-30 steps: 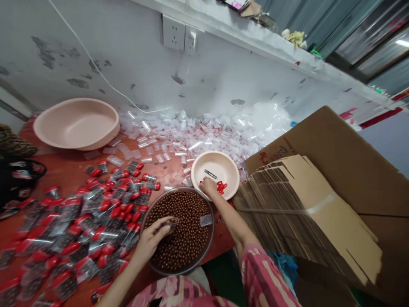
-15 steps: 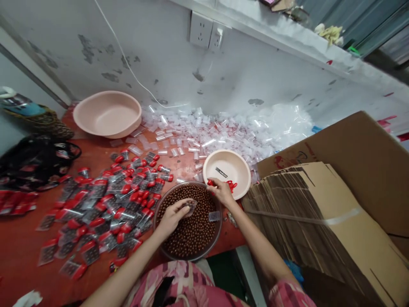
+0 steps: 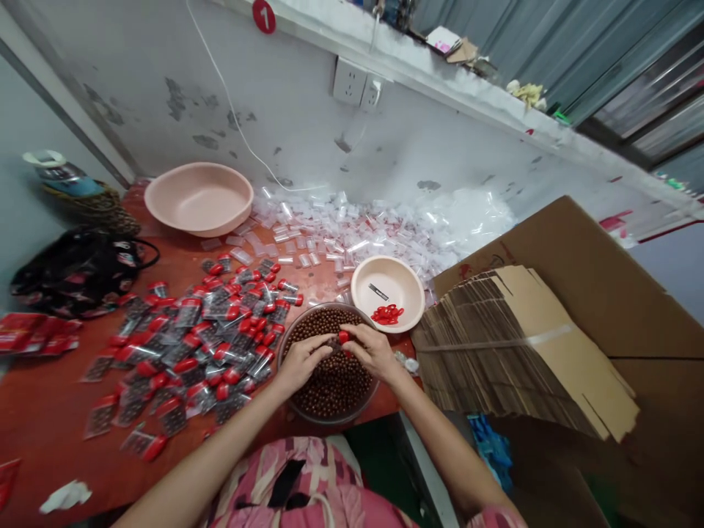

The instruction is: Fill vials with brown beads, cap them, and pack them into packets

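Bead tray (image 3: 330,392) front centre on workbench (image 3: 176,257), small basin (image 3: 410,297) just behind right, filled packets (image 3: 192,345) to left, loose clear bags (image 3: 352,238) behind, large basin (image 3: 198,198) back left, flattened cartons (image 3: 506,345) right

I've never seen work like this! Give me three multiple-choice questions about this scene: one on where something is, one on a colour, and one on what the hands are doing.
1. Where is the small cream bowl?
A) Inside the large basin
B) Just beyond the dish of brown beads
C) On top of the cardboard

2. What colour are the small pieces in that bowl?
A) Blue
B) Green
C) Red

3. Where are the hands?
A) The left hand and right hand are both over the dish, with a small red piece between them
B) Both are in the person's lap
C) Both are on the cardboard

Answers:
1. B: the bowl sits past the dish's far rim.
2. C: the pieces stand out red against the cream.
3. A: both hands reach over the beads.
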{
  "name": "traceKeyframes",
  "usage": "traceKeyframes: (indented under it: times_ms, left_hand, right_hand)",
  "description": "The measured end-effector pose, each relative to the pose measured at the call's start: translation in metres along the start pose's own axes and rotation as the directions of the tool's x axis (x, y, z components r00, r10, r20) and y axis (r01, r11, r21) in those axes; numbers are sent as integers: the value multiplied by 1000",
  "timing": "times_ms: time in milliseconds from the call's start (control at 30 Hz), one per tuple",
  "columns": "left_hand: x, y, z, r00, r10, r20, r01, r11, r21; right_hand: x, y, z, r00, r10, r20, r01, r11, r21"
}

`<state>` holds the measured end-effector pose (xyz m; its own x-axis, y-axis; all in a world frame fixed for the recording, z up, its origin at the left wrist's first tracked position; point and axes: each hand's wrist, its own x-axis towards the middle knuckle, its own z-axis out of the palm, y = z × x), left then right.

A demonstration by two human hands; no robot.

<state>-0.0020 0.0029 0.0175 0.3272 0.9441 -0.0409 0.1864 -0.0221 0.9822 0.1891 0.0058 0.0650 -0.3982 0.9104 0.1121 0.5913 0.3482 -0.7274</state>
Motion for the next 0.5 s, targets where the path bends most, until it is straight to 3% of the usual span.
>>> traceKeyframes:
  times_ms: [233, 500]
  left_hand:
    - [-19, 4, -4, 993, 108, -39, -103, 989, 106]
    - [-36, 13, -14, 961, 276, 22, -274, 939, 209]
  right_hand:
    - [-10, -20, 16, 995, -53, 81, 67, 981, -185]
    - [-22, -46, 24, 973, -101, 207, 192, 853, -485]
